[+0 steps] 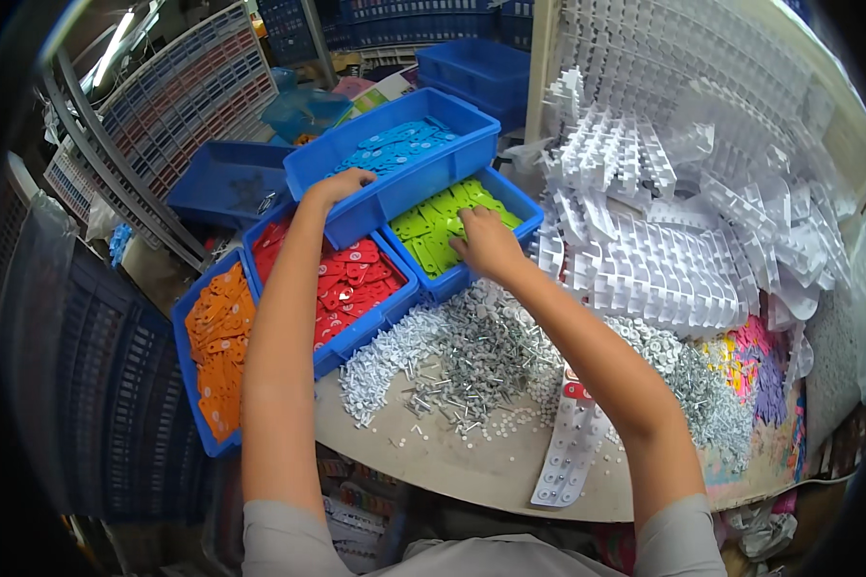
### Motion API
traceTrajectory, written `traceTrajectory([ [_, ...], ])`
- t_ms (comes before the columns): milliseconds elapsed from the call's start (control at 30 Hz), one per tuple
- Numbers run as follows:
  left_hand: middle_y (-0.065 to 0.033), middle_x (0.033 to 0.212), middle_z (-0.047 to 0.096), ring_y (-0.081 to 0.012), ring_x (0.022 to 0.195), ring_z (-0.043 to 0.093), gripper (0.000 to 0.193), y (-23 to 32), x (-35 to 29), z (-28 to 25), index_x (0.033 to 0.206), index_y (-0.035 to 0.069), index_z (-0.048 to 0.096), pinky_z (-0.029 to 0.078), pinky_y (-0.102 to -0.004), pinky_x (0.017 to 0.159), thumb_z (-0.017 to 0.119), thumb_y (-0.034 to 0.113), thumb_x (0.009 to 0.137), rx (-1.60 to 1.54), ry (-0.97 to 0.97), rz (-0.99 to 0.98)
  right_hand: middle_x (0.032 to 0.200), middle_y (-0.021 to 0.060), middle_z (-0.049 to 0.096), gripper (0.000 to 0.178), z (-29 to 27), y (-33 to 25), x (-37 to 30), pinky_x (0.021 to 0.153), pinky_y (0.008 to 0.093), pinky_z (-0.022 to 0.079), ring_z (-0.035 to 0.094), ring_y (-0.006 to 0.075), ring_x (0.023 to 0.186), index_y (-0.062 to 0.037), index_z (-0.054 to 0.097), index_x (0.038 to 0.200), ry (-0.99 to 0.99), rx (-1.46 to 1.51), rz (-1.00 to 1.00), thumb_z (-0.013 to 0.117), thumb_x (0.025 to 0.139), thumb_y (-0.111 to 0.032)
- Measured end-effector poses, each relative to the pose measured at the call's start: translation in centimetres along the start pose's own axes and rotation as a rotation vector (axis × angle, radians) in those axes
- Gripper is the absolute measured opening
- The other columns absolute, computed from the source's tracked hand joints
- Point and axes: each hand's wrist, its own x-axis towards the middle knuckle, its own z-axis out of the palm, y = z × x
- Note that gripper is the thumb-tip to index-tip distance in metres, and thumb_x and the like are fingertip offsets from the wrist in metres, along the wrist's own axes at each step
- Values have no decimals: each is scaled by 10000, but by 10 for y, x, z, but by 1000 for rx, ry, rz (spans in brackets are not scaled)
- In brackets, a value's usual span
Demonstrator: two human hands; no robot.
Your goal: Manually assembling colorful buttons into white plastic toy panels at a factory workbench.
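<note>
My bins (419, 181): smooth, glossy plastic. Green pieces (435, 228): plastic. Small pins (481, 351): shiny metal. Counter (486, 471): matt. My sleeve (680, 543): matt cloth.

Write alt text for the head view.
A person's right hand touches green pieces in a blue bin, while the left hand is at the rim of a higher bin of blue pieces. Red pieces and orange pieces sit to the left; metal parts lie heaped on the table, with white strips piled to the right.
</note>
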Motion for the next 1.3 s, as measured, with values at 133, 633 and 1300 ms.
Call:
traceTrajectory([
  [133,-86,984,720,-169,842,653,317,3,-5,-5,1104,22,684,513,-339,763,698,112,800,96,39,18,1231,198,606,611,7,-15,30,923,458,534,549,384,1194,-3,591,1242,-262,-120,179,755,827,-421],
  [633,-58,657,623,-129,508,574,123,51,-28,9,869,32,592,428,-285,462,631,135,922,-368,699,185,846,203,697,214,22,-11,8,689,467,505,675,386,770,-11,705,888,322,268,104,631,902,-211],
  [1300,-118,852,709,-165,735,707,166,195,-161,140,1050,-6,554,499,-239,553,656,79,949,-780,716,303,928,49,615,178,-86,-13,-148,620,240,489,616,117,890,-49,572,1033,87,1269,290,575,1013,-225],
])
